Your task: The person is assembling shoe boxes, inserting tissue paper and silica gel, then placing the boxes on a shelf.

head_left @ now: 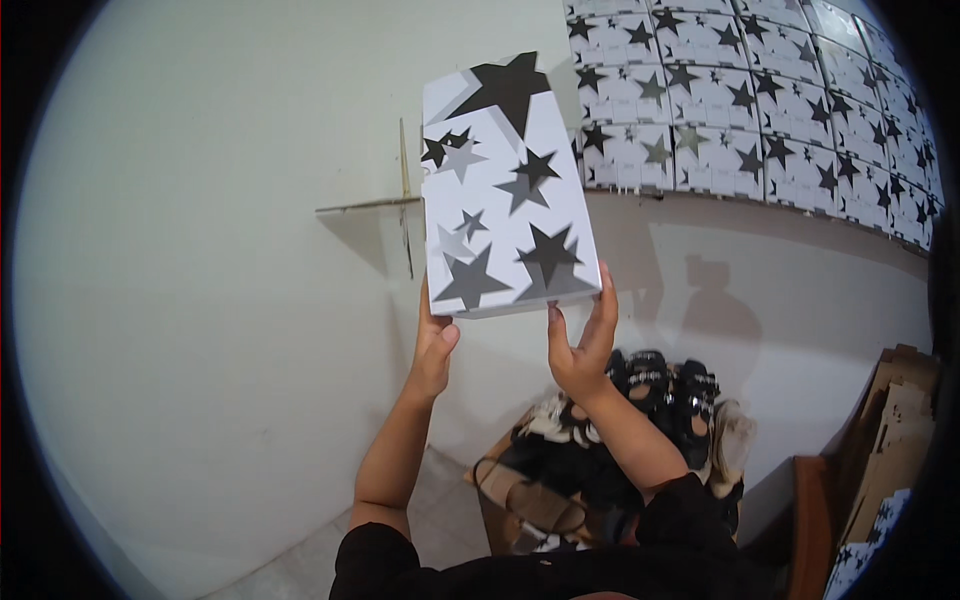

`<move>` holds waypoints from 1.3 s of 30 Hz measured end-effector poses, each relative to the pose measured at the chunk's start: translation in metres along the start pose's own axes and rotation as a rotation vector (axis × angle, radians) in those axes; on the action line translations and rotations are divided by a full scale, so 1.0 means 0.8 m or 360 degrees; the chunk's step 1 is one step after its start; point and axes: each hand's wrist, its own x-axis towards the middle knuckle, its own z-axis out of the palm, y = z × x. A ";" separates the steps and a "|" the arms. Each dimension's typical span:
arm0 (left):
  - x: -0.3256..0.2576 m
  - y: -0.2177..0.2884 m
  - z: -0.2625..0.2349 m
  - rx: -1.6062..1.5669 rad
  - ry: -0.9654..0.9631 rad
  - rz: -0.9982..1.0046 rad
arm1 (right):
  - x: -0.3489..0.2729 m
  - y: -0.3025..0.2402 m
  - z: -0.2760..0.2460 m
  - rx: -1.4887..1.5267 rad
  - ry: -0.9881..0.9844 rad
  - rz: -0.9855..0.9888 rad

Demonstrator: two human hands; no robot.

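Observation:
Held up in front of me is a white shoebox [505, 220] printed with black and grey stars. My left hand [432, 350] grips its lower left corner, thumb folded near the bottom edge and fingers behind the left side. At the lower right corner, my right hand [585, 345] presses the side with its fingers, the thumb against the bottom edge. The box leans slightly, its top toward the left. What is inside it cannot be seen. Behind its left side, a small wall bracket or shelf [372, 207] sticks out from the pale wall.
Stacked rows of similar star-printed boxes [715, 160] stand on a wall shelf [745, 199] at upper right. Below lies a heap of black and beige shoes [655, 395]. Flattened brown cardboard [895, 430] leans at far right, by a brown wooden piece [812, 520].

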 end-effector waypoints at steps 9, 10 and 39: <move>0.179 -0.098 -0.018 0.0379 0.0263 0.0318 | 0.088 0.155 0.070 0.0057 0.0102 -0.0479; 0.192 -0.108 -0.024 0.0360 0.0293 0.0346 | 0.094 0.160 0.074 0.0007 0.0086 -0.0473; 0.378 -0.227 -0.041 0.1678 0.0280 0.0803 | 0.199 0.265 0.117 -0.1977 -0.0164 -0.0610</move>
